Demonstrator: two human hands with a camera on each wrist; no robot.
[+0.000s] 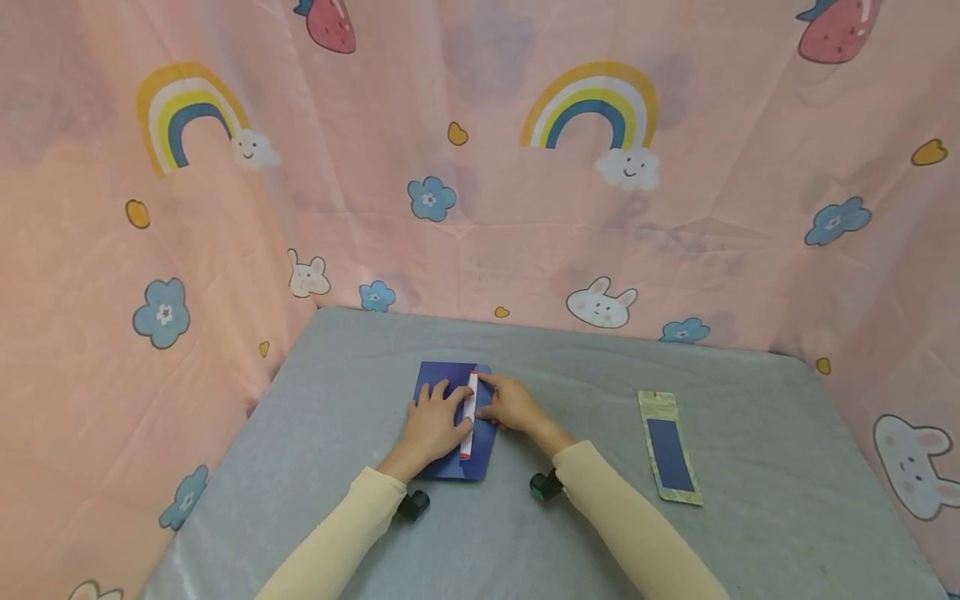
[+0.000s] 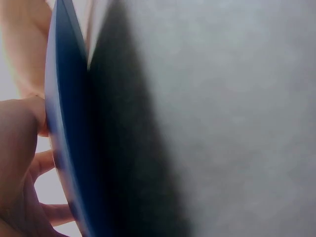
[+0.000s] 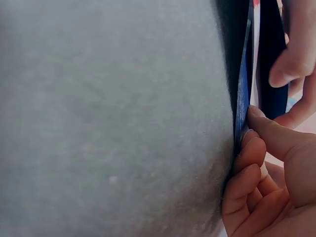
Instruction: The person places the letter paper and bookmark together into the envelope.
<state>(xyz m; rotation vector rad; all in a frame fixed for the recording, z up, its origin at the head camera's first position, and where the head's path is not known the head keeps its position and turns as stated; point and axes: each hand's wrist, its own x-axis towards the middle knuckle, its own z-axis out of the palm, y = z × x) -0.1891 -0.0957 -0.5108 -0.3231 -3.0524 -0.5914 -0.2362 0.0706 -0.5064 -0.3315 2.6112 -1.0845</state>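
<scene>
A dark blue folded card or thin folder [image 1: 453, 467] lies on the table. Lengthwise over its right half runs a narrow white strip with red ends [image 1: 468, 437]. My left hand [image 1: 431, 423] rests on the card with fingers spread, its thumb and index finger reaching the strip's left side. From the right, my right hand [image 1: 517, 404] pinches the card's right edge. In the right wrist view, its thumb [image 3: 274, 131] lies over that blue edge, right by the strip, with curled fingers below. The left wrist view shows the card's near edge [image 2: 74, 123] slightly raised, casting a shadow.
A long green-patterned packet with a dark blue panel [image 1: 670, 454] lies to the right on the grey cloth-covered table [image 1: 570, 533]. Behind and beside the table hangs a pink curtain [image 1: 510, 258] with printed rainbows and rabbits. Each wrist carries a small black camera [image 1: 546, 485].
</scene>
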